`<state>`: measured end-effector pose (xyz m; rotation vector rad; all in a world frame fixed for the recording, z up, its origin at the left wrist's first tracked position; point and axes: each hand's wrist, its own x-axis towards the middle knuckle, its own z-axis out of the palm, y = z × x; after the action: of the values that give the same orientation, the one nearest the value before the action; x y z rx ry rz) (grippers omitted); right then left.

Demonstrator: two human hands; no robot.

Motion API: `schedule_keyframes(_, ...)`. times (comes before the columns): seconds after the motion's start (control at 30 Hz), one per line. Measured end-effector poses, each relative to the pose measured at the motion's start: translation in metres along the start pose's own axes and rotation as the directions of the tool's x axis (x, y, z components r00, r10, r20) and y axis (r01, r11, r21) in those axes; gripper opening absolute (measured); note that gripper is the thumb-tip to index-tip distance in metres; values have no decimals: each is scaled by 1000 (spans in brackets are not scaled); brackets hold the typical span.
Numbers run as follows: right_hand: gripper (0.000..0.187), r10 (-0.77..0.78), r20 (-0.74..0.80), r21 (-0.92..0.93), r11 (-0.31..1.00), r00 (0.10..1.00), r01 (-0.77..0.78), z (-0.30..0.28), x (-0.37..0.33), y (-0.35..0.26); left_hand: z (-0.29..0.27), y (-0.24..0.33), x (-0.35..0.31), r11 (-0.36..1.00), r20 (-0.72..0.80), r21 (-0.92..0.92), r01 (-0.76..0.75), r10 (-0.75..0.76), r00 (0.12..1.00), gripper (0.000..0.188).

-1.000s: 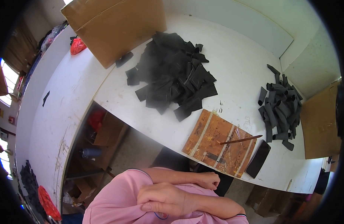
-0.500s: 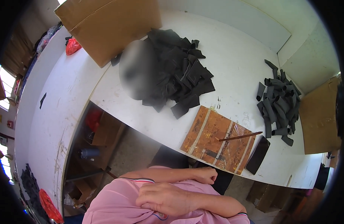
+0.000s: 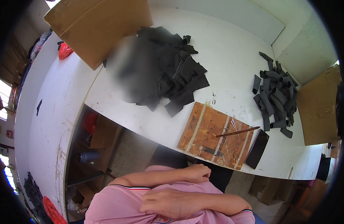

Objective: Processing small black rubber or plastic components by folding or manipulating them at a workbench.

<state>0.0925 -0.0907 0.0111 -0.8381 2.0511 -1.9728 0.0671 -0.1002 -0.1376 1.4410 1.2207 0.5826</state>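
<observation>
My forearms cross in front of my pink shirt (image 3: 116, 201). My left hand (image 3: 199, 173) reaches over to the right, by the table's front edge, its fingers curled into a loose fist with nothing seen in them. Lower and further left, my right hand (image 3: 165, 202) rests against the shirt with its fingers folded in; their tips are partly hidden. Nearest to the hands on the table lies a worn brown board (image 3: 207, 128) with strips of tape. Across it lies a thin brown pointed stick (image 3: 237, 132), and a dark flat phone-like slab (image 3: 257, 149) lies at its right edge.
A heap of flat black fabric pieces (image 3: 183, 71) lies mid-table, its left part blurred. Rolled dark tubes (image 3: 278, 95) are piled at the right beside a cardboard panel (image 3: 317, 108). A large cardboard box (image 3: 101, 30) stands back left. Open shelves (image 3: 90, 149) sit under the table.
The whole view has shifted slightly, so the table things appear a little further left and higher. Both hands stay folded before the shirt, with only small shifts. Nothing on the table has visibly been moved.
</observation>
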Motion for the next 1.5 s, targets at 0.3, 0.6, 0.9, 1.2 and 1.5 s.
schedule_keyframes(0.3,12,182,-635,-134,931,751,-339,-8,-34,14,-144,-16,-29,858,-973,231,459,204,109,31)
schedule_keyframes(0.6,7,205,-885,-60,840,419,-539,-7,-81,40,-135,-29,-31,833,-804,-546,-89,-492,334,13)
schedule_keyframes(0.9,26,270,-960,269,963,-71,26,-15,-79,60,-74,26,-31,134,-563,-825,-550,-293,773,6)
schedule_keyframes(1.2,9,18,-985,-86,813,172,-576,-29,-106,38,-73,50,-23,355,-542,-823,-445,-253,801,19)
schedule_keyframes(1.5,11,219,-967,238,958,-127,-158,-24,-111,31,-66,73,-3,117,-568,-810,-575,-400,719,14)
